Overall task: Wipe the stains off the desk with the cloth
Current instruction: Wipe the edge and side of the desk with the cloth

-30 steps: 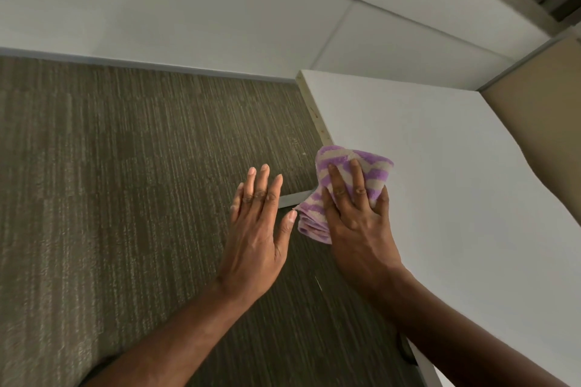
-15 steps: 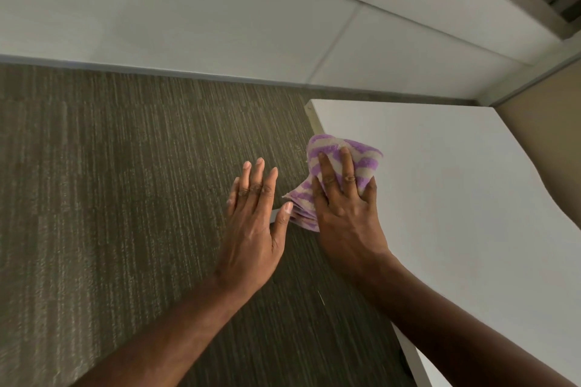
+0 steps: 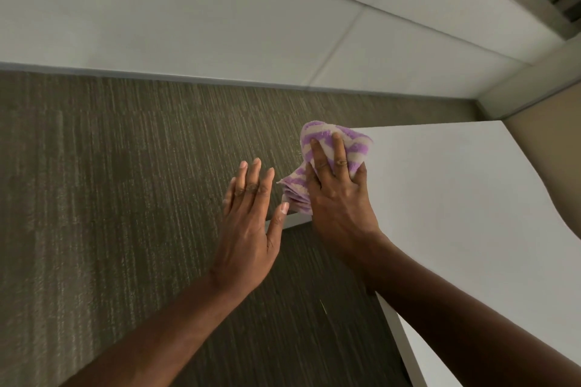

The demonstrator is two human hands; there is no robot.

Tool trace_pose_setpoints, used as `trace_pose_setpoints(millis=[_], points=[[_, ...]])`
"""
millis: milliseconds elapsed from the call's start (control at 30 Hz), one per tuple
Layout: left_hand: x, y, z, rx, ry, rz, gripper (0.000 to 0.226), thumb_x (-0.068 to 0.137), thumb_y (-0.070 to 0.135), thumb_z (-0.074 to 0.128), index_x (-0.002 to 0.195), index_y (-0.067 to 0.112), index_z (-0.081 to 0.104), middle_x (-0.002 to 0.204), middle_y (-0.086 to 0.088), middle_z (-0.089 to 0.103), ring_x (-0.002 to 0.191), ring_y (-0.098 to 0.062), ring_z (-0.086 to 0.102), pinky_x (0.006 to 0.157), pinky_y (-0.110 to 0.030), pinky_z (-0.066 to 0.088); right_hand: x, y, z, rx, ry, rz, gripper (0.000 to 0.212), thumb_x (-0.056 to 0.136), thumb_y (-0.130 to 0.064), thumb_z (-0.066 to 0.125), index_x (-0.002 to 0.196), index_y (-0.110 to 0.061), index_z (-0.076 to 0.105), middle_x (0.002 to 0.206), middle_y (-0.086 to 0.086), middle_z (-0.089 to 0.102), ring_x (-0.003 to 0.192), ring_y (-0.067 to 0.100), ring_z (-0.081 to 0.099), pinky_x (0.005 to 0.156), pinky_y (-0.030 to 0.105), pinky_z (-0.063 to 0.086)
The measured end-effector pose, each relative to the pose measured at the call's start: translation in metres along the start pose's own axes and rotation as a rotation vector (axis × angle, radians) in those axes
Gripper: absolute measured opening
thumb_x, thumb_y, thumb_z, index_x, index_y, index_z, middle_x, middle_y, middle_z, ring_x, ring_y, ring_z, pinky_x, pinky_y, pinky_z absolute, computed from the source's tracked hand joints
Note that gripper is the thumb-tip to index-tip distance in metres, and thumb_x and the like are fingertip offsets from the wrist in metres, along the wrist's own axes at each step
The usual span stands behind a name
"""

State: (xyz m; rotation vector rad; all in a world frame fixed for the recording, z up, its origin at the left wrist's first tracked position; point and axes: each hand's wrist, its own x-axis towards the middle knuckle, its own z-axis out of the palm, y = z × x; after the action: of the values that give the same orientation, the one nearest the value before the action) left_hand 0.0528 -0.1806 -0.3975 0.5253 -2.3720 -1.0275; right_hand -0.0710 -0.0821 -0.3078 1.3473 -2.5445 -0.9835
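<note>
The right hand (image 3: 339, 207) presses the bunched purple-and-cream striped cloth (image 3: 327, 135) onto the far left corner of the white counter (image 3: 456, 198), two fingers (image 3: 338, 151) laid along its top while thumb and outer fingers clamp its sides, and part of the cloth hangs over the left edge. The left hand (image 3: 248, 236) hovers flat over the carpet (image 3: 110, 198) just beside that edge, fingers straight and close together, thumb spread toward the counter. Bare counter runs from the cloth rightward to a curved edge and back toward the person.
</note>
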Motion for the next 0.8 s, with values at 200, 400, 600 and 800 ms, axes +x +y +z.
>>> trace_pose_setpoints(millis=[200,400,600,800], points=[[0.009,-0.012,-0.013,0.01,-0.027,0.012,0.061,0.107,0.038,0.036,0.158,0.006,0.029,0.17,-0.012,0.018,0.159,-0.024,0.004,0.128,-0.048,0.015,0.036,0.006,-0.015,0.071,-0.021,0.025,0.067,0.097,-0.033,0.037,0.158,-0.011,0.021,0.169,0.017,-0.004,0.151,0.049,-0.017,0.114,0.068,0.023],[0.007,-0.017,-0.037,-0.017,-0.064,0.006,0.06,0.107,0.039,0.035,0.157,0.007,0.032,0.169,-0.01,0.019,0.159,-0.023,0.005,0.128,-0.047,0.016,0.067,0.006,-0.03,0.224,-0.018,0.115,0.069,0.095,-0.028,0.052,0.157,-0.012,0.027,0.169,0.013,0.002,0.154,0.044,-0.011,0.116,0.065,0.021],[0.011,-0.015,-0.054,-0.021,-0.093,0.011,0.06,0.106,0.039,0.033,0.156,0.007,0.035,0.168,-0.01,0.021,0.159,-0.025,0.009,0.127,-0.046,0.017,0.089,0.007,-0.047,0.594,0.053,0.338,0.063,0.093,-0.013,0.054,0.153,-0.018,0.037,0.169,0.007,0.006,0.155,0.037,-0.012,0.119,0.065,0.014],[0.022,0.002,-0.055,-0.046,-0.151,0.044,0.058,0.108,0.041,0.03,0.159,0.012,0.029,0.17,-0.006,0.017,0.159,-0.02,0.002,0.128,-0.043,0.012,0.078,0.031,-0.054,0.892,0.203,0.503,0.059,0.099,-0.011,0.051,0.155,-0.021,0.035,0.17,0.006,0.012,0.157,0.03,-0.006,0.119,0.065,0.011]])
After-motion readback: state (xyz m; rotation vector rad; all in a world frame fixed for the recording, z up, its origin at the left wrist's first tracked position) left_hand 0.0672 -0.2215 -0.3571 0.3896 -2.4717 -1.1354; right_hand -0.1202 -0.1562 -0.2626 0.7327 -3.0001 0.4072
